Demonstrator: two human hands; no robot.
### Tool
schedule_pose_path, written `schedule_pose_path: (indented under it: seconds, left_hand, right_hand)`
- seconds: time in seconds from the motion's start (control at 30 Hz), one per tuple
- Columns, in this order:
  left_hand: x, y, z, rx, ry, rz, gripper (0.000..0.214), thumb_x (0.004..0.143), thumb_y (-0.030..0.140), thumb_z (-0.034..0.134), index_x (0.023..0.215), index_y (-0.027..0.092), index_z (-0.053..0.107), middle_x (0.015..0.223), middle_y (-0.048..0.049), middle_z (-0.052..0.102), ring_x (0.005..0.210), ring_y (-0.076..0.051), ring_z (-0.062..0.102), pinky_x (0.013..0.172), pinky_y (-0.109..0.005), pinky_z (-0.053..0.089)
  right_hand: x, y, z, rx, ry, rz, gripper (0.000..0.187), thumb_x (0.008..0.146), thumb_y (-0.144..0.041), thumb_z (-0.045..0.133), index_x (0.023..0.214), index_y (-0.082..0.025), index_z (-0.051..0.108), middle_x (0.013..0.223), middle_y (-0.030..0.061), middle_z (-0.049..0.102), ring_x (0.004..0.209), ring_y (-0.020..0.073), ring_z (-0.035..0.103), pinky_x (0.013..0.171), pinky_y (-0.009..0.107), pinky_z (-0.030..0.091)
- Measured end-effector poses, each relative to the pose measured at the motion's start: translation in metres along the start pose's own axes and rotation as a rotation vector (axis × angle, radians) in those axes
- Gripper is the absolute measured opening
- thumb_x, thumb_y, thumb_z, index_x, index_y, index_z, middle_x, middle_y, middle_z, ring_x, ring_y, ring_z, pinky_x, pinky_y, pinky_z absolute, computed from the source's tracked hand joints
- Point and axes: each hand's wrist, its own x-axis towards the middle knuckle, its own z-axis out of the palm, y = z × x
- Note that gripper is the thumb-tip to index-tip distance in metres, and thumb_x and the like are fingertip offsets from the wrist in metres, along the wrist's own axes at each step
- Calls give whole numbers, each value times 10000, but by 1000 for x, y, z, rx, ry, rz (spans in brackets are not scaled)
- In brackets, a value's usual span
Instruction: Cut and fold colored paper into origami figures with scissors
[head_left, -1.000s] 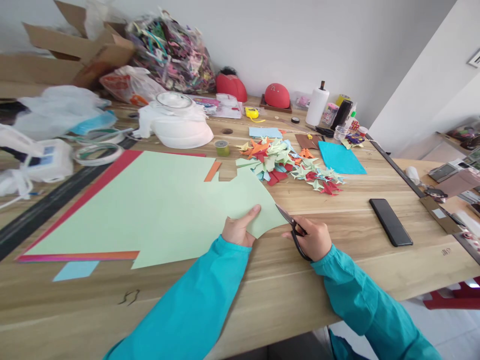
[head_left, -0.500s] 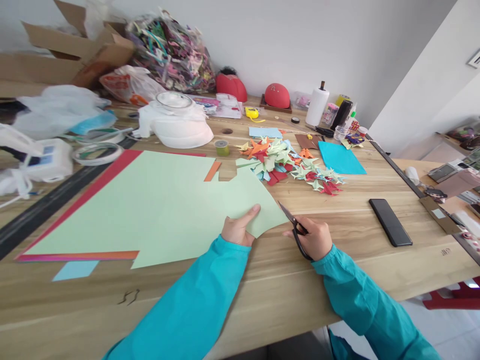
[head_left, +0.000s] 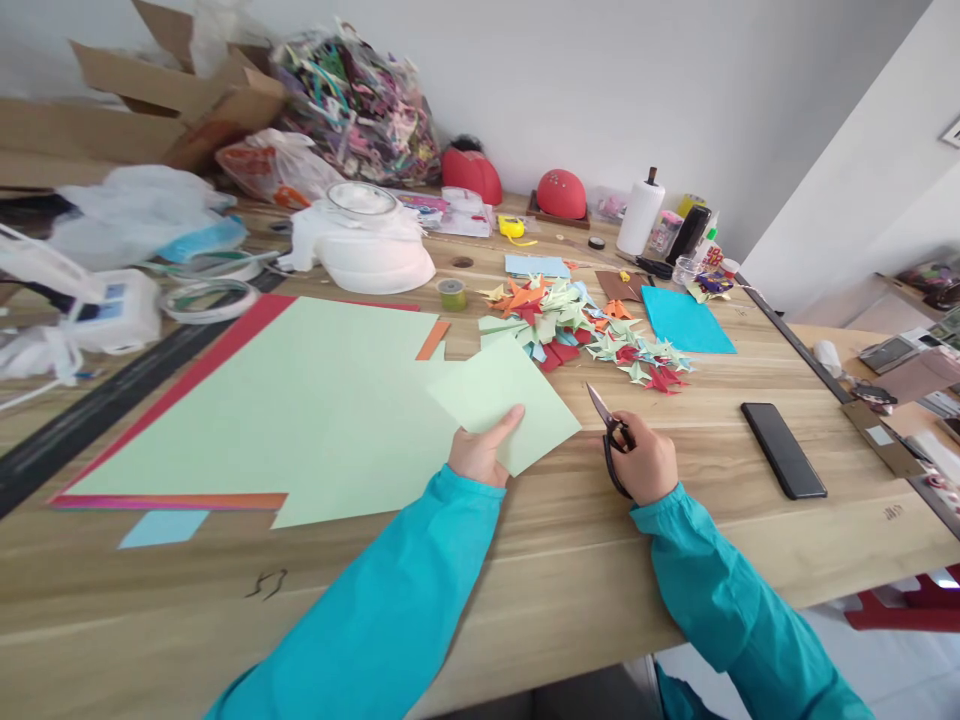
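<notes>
My left hand (head_left: 484, 450) pinches a light green square of paper (head_left: 536, 400), thumb on top and fingers hidden beneath. The square overlaps a large light green sheet (head_left: 315, 400) lying on red and orange sheets. To the right, my right hand (head_left: 646, 462) is closed on black-handled scissors (head_left: 613, 425), their blades together and pointing up and left, apart from the paper. Behind the square lies a heap of folded paper cranes (head_left: 559, 320) in green, red, orange and blue.
A black phone (head_left: 784, 450) lies at the right. Turquoise paper (head_left: 688, 320), a thread spool (head_left: 451, 293) and a yellow tape measure (head_left: 512, 228) sit farther back. White bowl-shaped pieces (head_left: 375, 250), a stuffed plastic bag (head_left: 356, 105) and a cardboard box (head_left: 172, 110) fill the back left.
My right hand has drawn the scissors slightly right, away from the paper, and their blades have closed. The green square has turned and shows whole above the large sheet. The view has shifted a little.
</notes>
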Motion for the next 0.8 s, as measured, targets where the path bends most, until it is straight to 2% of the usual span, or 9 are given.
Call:
schedule_pose_path:
  seconds: [0.1,0.2,0.33,0.47,0.67,0.8]
  left_hand:
    - [0,0,1,3,-1,25,356,568,81,785,910,120,697,928,-115,726,979,-296,656,838,-447,564]
    - [0,0,2,-5,6,36,355,567,84,781,910,123,695,918,-114,727,978,-292,658,848,-440,559]
    - [3,2,3,-30,32,-6,315,576,75,747,885,104,693,868,-105,729,888,-275,685,830,-428,567]
    - [5,4,3,-44,25,-70,345,587,70,711,928,117,684,848,-81,730,854,-272,693,801,-425,578]
    - [1,0,1,-41,-96,1,416,563,100,772,966,133,676,1020,-112,714,1036,-299,637,880,-415,549]
    - [2,-4,-2,6,-143,-3,453,496,194,843,915,119,689,977,-130,721,1013,-336,640,874,-471,542]
  right_hand:
    - [3,5,-2,-137,-28,81,327,786,-334,603,1085,-203,583,762,8,705,681,177,648,594,238,396]
    - [6,9,-7,-286,-62,84,302,839,-275,551,1127,-184,542,866,47,703,769,184,646,626,247,387]
    - [8,9,-17,-503,-156,99,214,871,-218,524,1073,-155,556,918,97,680,869,208,635,677,263,390]
    - [10,6,-22,-687,-257,156,173,890,-147,458,1014,-141,579,934,128,664,886,251,642,654,285,396]
    - [11,4,-28,-779,-322,206,238,888,-92,404,1004,-136,607,969,162,646,926,274,643,645,290,409]
    - [10,7,-28,-782,-292,196,252,894,-117,404,929,-125,654,924,167,653,915,293,641,690,341,414]
